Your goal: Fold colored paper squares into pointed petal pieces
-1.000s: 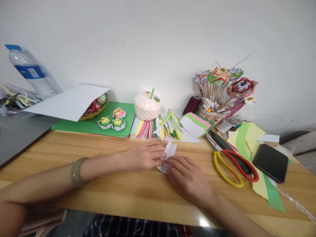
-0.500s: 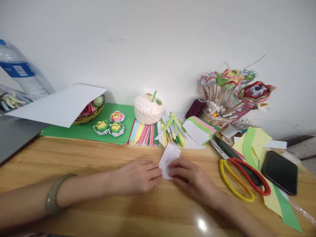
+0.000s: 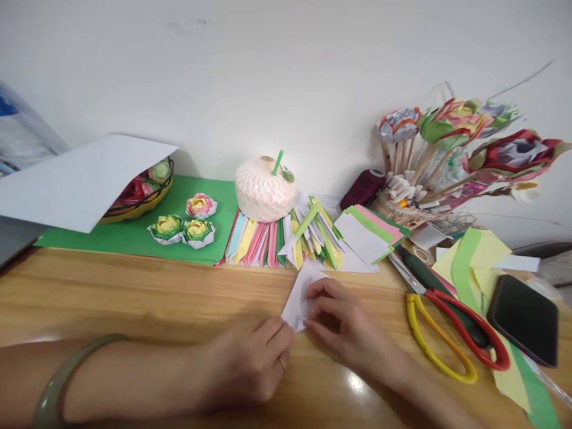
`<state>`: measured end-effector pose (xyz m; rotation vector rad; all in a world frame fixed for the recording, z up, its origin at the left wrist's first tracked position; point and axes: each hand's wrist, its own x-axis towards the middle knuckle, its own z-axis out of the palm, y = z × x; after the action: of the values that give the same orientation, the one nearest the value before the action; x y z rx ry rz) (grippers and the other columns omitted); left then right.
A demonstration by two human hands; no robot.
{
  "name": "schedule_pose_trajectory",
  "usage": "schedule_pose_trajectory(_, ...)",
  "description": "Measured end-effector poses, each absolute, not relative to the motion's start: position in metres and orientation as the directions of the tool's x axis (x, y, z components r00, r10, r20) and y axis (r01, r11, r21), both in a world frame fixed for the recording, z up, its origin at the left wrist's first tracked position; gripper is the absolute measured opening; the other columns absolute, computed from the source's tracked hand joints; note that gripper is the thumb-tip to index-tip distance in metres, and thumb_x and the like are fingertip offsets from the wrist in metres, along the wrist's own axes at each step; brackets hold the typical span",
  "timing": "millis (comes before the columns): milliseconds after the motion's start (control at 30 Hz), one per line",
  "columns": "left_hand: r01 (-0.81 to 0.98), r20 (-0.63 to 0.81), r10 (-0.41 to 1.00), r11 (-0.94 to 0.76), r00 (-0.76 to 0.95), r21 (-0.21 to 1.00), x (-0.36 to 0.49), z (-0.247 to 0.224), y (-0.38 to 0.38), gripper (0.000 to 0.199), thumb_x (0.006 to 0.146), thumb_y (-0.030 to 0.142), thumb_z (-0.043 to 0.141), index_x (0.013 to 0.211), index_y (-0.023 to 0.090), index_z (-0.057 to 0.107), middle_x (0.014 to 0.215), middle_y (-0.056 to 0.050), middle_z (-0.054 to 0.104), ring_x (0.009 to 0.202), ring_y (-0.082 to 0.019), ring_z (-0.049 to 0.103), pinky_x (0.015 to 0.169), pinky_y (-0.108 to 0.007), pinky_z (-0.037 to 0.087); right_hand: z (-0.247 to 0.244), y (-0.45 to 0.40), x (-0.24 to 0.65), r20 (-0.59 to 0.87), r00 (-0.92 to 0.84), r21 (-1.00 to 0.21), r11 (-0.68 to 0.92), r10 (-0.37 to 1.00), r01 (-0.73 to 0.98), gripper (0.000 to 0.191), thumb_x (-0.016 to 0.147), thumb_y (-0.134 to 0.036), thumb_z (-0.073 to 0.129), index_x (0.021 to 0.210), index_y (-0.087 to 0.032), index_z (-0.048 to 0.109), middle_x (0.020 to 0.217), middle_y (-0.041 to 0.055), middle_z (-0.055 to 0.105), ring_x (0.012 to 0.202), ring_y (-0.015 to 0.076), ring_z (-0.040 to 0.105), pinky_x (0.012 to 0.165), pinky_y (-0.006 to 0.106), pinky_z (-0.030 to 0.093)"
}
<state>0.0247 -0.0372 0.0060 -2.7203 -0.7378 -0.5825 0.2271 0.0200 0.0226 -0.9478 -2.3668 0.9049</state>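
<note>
A small white paper (image 3: 300, 296) lies on the wooden table between my hands. The fingers of my left hand (image 3: 257, 357) are closed on its lower left edge, with a ring and a bangle on that side. My right hand (image 3: 342, 316) touches its right side with curled fingers, the thumb and fingertips at the paper. Just beyond the paper are folded colored strips (image 3: 263, 241) and a fan of green, white and pink sheets (image 3: 369, 235).
Red-and-yellow scissors (image 3: 440, 310) and a black phone (image 3: 524, 319) lie at right. Behind stand paper flowers (image 3: 456, 122) and a white round object (image 3: 266, 187). At left, three small paper flowers (image 3: 199, 231) rest on green paper (image 3: 111, 244), near a basket (image 3: 143, 208).
The view has shifted closer. My left hand has moved a little down and its fingers have bent more tightly at the paper's edge. My right hand remains at the paper's right side.
</note>
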Motion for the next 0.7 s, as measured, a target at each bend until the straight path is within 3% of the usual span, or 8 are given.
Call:
schedule_pose_trajectory(200,0.515,0.443,0.425,-0.851,0.790,-0.103,0.0256,0.0087,-0.0359,0.028,0.085,0.009,0.042,0.065,0.013,0.061,0.076,-0.010,0.065,0.063,-0.018,0.058,0.048,-0.026,0.049,0.0189,0.0124,0.2253,0.154,-0.625,-0.687,0.537,0.766,0.489,0.016,0.078,-0.007,0.053,0.069,-0.019,0.049,0.105,0.0091,0.052,0.101,0.0212,0.053,0.082,0.034,0.047)
schedule_pose_trajectory(333,0.515,0.443,0.434,-0.854,0.785,-0.076,0.0244,0.0093,-0.0351,0.025,0.085,0.008,0.044,0.069,0.012,0.062,0.077,-0.009,0.065,0.066,-0.018,0.059,0.047,-0.025,0.049,0.0239,0.0154,0.2235,0.079,-0.633,-0.678,0.507,0.770,0.532,0.017,0.079,-0.006,0.053,0.069,-0.019,0.049,0.104,0.0093,0.051,0.105,0.0226,0.050,0.084,0.035,0.046)
schedule_pose_trajectory(567,0.574,0.474,0.500,-0.819,0.725,-0.015,0.0249,0.0090,-0.0338,0.032,0.090,0.005,0.030,0.088,0.007,0.063,0.074,-0.009,0.063,0.059,-0.017,0.057,0.048,-0.027,0.050,0.0267,0.0175,0.2239,0.041,-0.637,-0.694,0.481,0.770,0.536,0.017,0.079,-0.004,0.052,0.071,-0.019,0.049,0.106,0.0086,0.049,0.106,0.0219,0.048,0.086,0.035,0.044)
schedule_pose_trajectory(700,0.564,0.417,0.512,-0.826,0.750,-0.001,0.0267,0.0085,-0.0320,0.030,0.091,0.008,0.034,0.109,0.003,0.058,0.074,-0.007,0.061,0.063,-0.017,0.057,0.051,-0.026,0.051,0.0254,0.0168,0.2240,0.049,-0.633,-0.702,0.477,0.773,0.528,0.017,0.079,-0.003,0.052,0.074,-0.019,0.049,0.107,0.0085,0.048,0.106,0.0216,0.048,0.086,0.035,0.044)
